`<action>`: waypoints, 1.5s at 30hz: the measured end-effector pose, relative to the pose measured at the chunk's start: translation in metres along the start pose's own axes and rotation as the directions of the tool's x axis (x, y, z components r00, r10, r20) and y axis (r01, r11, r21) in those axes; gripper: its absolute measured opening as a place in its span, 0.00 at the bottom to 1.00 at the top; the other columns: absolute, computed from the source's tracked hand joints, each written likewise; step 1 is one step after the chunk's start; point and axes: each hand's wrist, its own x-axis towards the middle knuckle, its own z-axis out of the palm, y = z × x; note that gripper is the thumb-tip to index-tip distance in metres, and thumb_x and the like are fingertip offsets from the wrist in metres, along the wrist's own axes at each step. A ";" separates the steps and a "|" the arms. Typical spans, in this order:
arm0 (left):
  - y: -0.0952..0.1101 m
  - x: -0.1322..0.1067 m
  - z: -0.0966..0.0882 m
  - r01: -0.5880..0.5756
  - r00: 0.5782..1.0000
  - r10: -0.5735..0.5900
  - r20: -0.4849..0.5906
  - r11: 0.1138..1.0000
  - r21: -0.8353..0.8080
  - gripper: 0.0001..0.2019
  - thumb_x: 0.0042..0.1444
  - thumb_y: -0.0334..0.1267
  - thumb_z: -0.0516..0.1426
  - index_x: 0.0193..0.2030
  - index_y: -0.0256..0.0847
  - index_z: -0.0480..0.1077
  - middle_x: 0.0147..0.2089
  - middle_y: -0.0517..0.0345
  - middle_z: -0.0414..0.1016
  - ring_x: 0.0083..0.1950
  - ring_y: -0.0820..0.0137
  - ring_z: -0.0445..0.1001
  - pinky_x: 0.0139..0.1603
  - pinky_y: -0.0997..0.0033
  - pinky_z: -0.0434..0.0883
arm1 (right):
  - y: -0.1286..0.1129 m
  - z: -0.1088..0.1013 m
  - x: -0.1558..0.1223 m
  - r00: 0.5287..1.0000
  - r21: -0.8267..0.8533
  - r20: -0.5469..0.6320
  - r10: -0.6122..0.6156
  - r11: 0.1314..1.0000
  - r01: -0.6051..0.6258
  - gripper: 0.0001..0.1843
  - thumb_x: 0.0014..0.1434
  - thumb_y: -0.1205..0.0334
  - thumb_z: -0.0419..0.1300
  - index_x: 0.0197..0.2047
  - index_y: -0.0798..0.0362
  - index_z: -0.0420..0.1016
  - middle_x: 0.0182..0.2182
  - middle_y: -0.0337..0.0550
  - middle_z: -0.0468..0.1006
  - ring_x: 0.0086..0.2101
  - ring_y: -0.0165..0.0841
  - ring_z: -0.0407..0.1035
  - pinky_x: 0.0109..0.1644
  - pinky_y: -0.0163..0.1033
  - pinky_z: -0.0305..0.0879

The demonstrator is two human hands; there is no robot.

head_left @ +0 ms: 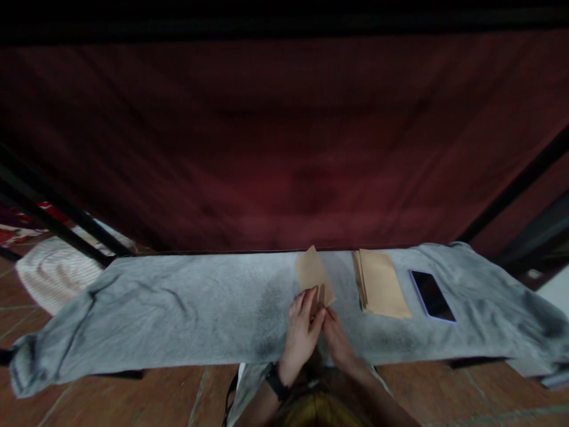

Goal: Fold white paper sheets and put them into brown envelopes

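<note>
A piece of brown paper lies on the grey cloth in front of me, its lower end folded up under my fingers. My left hand, with a dark watch on the wrist, reaches over the fold, fingers and thumb closed on the paper. At the lower right corner, my right hand pinches the same paper, its fingertips close to my left thumb and partly hidden. A stack of brown paper pieces rests just to the right of my hands.
A phone with a purple edge lies right of the stack. The grey cloth covers a narrow surface, wrinkled at both ends. Behind it hangs a dark red fabric panel between dark bars. A striped cloth is at the left above the tiled floor.
</note>
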 end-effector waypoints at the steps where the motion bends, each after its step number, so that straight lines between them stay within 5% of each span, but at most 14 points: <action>1: -0.004 0.000 0.003 -0.009 1.000 0.007 0.028 0.999 0.037 0.25 0.69 0.44 0.47 0.72 0.47 0.54 0.70 0.50 0.63 0.71 0.60 0.60 0.70 0.52 0.62 | 0.004 -0.004 -0.003 0.997 0.136 0.017 0.077 0.988 -0.079 0.29 0.72 0.60 0.33 0.66 0.50 0.64 0.53 0.51 0.79 0.49 0.38 0.77 0.52 0.47 0.74; 3: -0.016 -0.001 0.009 -0.031 0.995 0.021 0.099 0.995 0.097 0.25 0.70 0.42 0.46 0.72 0.47 0.54 0.72 0.51 0.60 0.73 0.61 0.57 0.71 0.52 0.61 | 0.010 -0.010 -0.010 0.960 0.456 0.104 0.259 0.846 -0.277 0.30 0.71 0.56 0.32 0.57 0.51 0.72 0.48 0.53 0.82 0.45 0.39 0.79 0.48 0.47 0.76; 5: -0.027 -0.003 0.015 -0.083 0.981 0.053 0.188 0.985 0.154 0.24 0.69 0.40 0.47 0.70 0.46 0.57 0.73 0.51 0.58 0.74 0.61 0.55 0.71 0.51 0.61 | 0.015 -0.015 -0.016 0.908 0.606 0.208 0.365 0.680 -0.412 0.31 0.71 0.51 0.34 0.48 0.52 0.77 0.41 0.54 0.84 0.41 0.40 0.80 0.44 0.48 0.77; 9: -0.036 -0.011 0.019 -0.182 0.937 0.085 0.339 0.947 0.266 0.24 0.66 0.35 0.49 0.69 0.42 0.60 0.73 0.48 0.58 0.75 0.59 0.53 0.72 0.48 0.59 | 0.024 -0.023 -0.027 0.843 0.568 0.344 0.414 0.623 -0.538 0.29 0.68 0.47 0.41 0.40 0.54 0.79 0.34 0.54 0.84 0.35 0.40 0.80 0.37 0.43 0.76; 13: -0.036 -0.014 0.016 -0.239 0.919 0.112 0.378 0.921 0.308 0.23 0.68 0.39 0.48 0.69 0.44 0.61 0.73 0.51 0.58 0.75 0.58 0.52 0.74 0.49 0.55 | 0.035 -0.042 -0.032 0.782 0.474 0.430 0.452 0.623 -0.622 0.24 0.65 0.47 0.49 0.44 0.54 0.80 0.38 0.53 0.85 0.32 0.41 0.80 0.34 0.46 0.77; 15: -0.036 -0.011 0.015 -0.281 0.911 0.145 0.386 0.904 0.321 0.23 0.69 0.42 0.47 0.69 0.46 0.60 0.73 0.52 0.58 0.75 0.61 0.51 0.75 0.49 0.51 | 0.040 -0.051 -0.033 0.851 0.337 0.290 0.438 0.786 -0.519 0.23 0.66 0.49 0.49 0.51 0.52 0.78 0.47 0.54 0.82 0.41 0.44 0.79 0.43 0.51 0.78; 17: -0.036 -0.004 0.018 -0.313 0.904 0.173 0.391 0.890 0.331 0.23 0.71 0.44 0.44 0.69 0.45 0.59 0.74 0.53 0.57 0.76 0.64 0.50 0.76 0.51 0.48 | 0.044 -0.056 -0.036 0.950 0.084 0.149 0.275 0.954 -0.289 0.24 0.68 0.53 0.47 0.59 0.53 0.73 0.58 0.55 0.75 0.56 0.45 0.71 0.59 0.55 0.70; 19: -0.039 0.005 0.023 -0.321 0.902 0.180 0.392 0.887 0.332 0.23 0.72 0.44 0.42 0.70 0.44 0.58 0.75 0.53 0.55 0.76 0.65 0.49 0.76 0.53 0.46 | 0.045 -0.055 -0.042 0.985 -0.151 0.153 0.086 0.987 -0.062 0.26 0.69 0.57 0.47 0.66 0.54 0.65 0.65 0.55 0.67 0.65 0.46 0.60 0.67 0.58 0.59; 22: -0.047 0.021 0.034 -0.299 0.900 0.146 0.410 0.892 0.338 0.24 0.72 0.46 0.40 0.70 0.46 0.58 0.75 0.54 0.54 0.76 0.66 0.48 0.76 0.53 0.46 | 0.045 -0.049 -0.053 0.972 -0.336 0.234 -0.034 0.935 0.114 0.30 0.70 0.61 0.47 0.73 0.54 0.53 0.69 0.53 0.59 0.68 0.46 0.53 0.69 0.61 0.54; 26: -0.058 0.043 0.049 -0.293 0.895 0.123 0.429 0.887 0.357 0.25 0.71 0.48 0.42 0.72 0.49 0.55 0.77 0.55 0.49 0.77 0.63 0.45 0.75 0.49 0.43 | 0.042 -0.048 -0.060 0.956 -0.421 0.284 -0.074 0.886 0.193 0.33 0.71 0.59 0.47 0.75 0.52 0.43 0.71 0.51 0.56 0.69 0.45 0.52 0.69 0.61 0.51; 37: -0.068 0.095 0.065 -0.291 0.907 0.100 0.408 0.849 0.440 0.28 0.69 0.56 0.44 0.73 0.52 0.53 0.77 0.55 0.48 0.77 0.58 0.43 0.74 0.43 0.40 | 0.042 -0.054 -0.056 0.938 -0.469 0.296 -0.178 0.828 0.306 0.30 0.71 0.59 0.50 0.73 0.51 0.51 0.69 0.49 0.60 0.67 0.42 0.56 0.72 0.55 0.46; 45: -0.072 0.107 0.069 -0.278 0.926 0.114 0.360 0.852 0.444 0.29 0.69 0.55 0.44 0.72 0.49 0.55 0.76 0.53 0.50 0.77 0.57 0.44 0.75 0.42 0.39 | 0.041 -0.054 -0.055 0.950 -0.427 0.264 -0.169 0.862 0.272 0.30 0.69 0.61 0.51 0.73 0.50 0.53 0.68 0.47 0.62 0.67 0.41 0.56 0.72 0.55 0.48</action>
